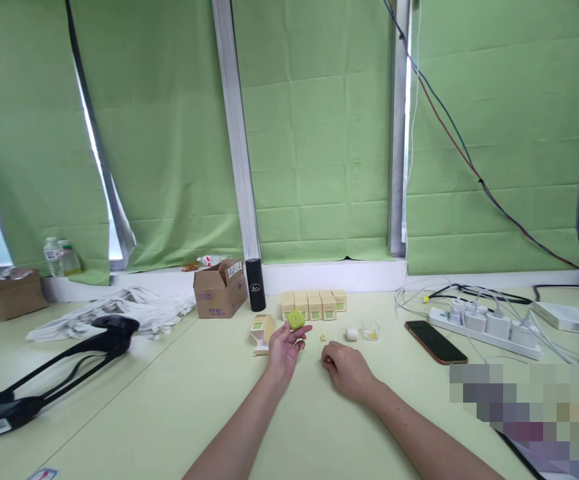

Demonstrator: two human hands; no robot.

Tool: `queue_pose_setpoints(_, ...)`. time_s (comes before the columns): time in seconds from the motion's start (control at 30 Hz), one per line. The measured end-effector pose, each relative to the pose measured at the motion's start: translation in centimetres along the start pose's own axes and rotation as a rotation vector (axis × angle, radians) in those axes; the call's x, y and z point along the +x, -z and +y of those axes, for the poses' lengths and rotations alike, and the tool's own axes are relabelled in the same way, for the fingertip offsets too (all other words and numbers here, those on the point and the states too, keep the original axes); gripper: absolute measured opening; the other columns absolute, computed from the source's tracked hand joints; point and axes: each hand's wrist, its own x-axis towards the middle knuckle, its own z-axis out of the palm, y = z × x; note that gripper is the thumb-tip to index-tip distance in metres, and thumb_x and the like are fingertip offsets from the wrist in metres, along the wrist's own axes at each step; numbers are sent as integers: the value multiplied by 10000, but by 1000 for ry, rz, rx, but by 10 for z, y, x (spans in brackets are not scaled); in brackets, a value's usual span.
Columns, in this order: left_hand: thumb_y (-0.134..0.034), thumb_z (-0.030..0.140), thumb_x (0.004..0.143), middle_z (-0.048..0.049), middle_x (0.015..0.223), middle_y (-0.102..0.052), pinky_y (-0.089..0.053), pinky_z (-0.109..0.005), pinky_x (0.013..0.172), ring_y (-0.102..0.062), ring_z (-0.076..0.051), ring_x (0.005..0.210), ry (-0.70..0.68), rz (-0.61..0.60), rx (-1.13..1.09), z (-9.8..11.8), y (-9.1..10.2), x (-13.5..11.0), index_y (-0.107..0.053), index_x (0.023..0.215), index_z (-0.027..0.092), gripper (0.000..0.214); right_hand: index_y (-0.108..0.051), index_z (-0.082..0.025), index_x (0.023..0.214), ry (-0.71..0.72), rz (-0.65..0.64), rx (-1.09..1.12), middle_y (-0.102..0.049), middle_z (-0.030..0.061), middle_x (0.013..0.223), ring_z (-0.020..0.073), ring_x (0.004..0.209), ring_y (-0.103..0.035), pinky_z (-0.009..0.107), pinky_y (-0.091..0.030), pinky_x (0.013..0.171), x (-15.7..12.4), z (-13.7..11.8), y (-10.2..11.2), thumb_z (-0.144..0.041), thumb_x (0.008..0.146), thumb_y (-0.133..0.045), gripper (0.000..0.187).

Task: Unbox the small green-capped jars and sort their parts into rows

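Note:
My left hand (284, 348) holds up a small green rounded block (296, 320), gripped by the thumb with the other fingers partly stretched out. To the right, my right hand (345, 370) rests low over the table with its fingers curled in; whatever they hold, if anything, is hidden. A tiny yellow piece (322, 338) lies on the table just beyond it. Further right sit a small white rounded piece (351, 334) and a clear plastic container (370, 331) with something yellow in it. An opened small cream box (261, 331) lies left of my left hand.
Several small cream boxes (314, 307) stand in a row behind my hands. A black cylinder (255, 285) and a cardboard box (219, 291) are left of them. At right lie a phone (435, 341) and a power strip (484, 332) with cables. A black strap-like frame (104, 341) lies left.

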Motion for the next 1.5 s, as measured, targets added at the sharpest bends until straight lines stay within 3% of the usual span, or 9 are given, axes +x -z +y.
queue_pose_setpoints(0.13, -630, 547, 831, -211, 953, -783, -478, -323, 619, -700, -215, 716, -158, 26, 248, -4, 8, 9, -544, 879, 182, 378, -649, -201, 878, -2, 0, 25, -702, 24, 939, 147, 773, -629, 247, -305, 634, 0, 0, 0, -61, 883, -537, 179)
queue_pose_setpoints(0.3, -579, 637, 838, -151, 868, -780, -457, -297, 631, -695, -229, 783, -313, 105, 562, -4, 15, 18, -521, 818, 208, 433, -654, -205, 882, -11, -7, 36, -710, 26, 949, 158, 802, -638, 248, -318, 640, -1, -2, 5, -63, 881, -540, 182)
queue_pose_setpoints(0.57, -634, 411, 876, -92, 901, -747, -433, -451, 948, -577, -327, 1054, -533, 188, 1061, 7, 29, 17, -764, 873, 251, 206, -678, -207, 898, -13, -23, 5, -714, 33, 970, 159, 797, -644, 255, -316, 651, 0, -2, 4, -71, 891, -549, 188)
queue_pose_setpoints(0.73, -628, 296, 885, -103, 822, -730, -432, -444, 927, -551, -316, 981, -562, 88, 1277, 0, 31, 20, -786, 776, 257, 196, -680, -213, 908, -7, -20, -22, -713, 27, 962, 156, 797, -647, 257, -304, 646, 1, -1, 1, -71, 897, -550, 193)
queue_pose_setpoints(1.03, -624, 281, 869, -129, 685, -661, -457, -406, 820, -561, -318, 893, -547, -31, 1510, -11, 32, 21, -734, 607, 253, 285, -683, -214, 897, 4, -10, -16, -713, 26, 952, 157, 761, -637, 260, -301, 627, 2, 0, 0, -90, 893, -536, 193)
queue_pose_setpoints(1.17, -593, 248, 877, -128, 702, -672, -454, -396, 812, -566, -320, 914, -553, -36, 1575, -12, 32, 22, -749, 662, 250, 265, -681, -216, 896, 3, -9, -17, -712, 24, 948, 157, 759, -634, 262, -302, 630, 1, -1, 1, -79, 884, -536, 199)
queue_pose_setpoints(1.3, -594, 221, 888, -135, 791, -709, -448, -397, 826, -570, -323, 940, -552, -41, 1608, -12, 32, 22, -776, 847, 234, 188, -673, -218, 897, -1, -9, -22, -709, 18, 944, 153, 767, -635, 260, -288, 626, 1, -1, 1, -58, 874, -539, 210)
queue_pose_setpoints(1.5, -534, 92, 880, -128, 876, -733, -431, -386, 856, -573, -322, 999, -552, -36, 1651, -8, 27, 17, -747, 985, 219, 269, -672, -216, 898, 5, -18, -32, -707, 19, 947, 152, 764, -634, 261, -284, 619, 1, -1, 1, -66, 882, -539, 201)
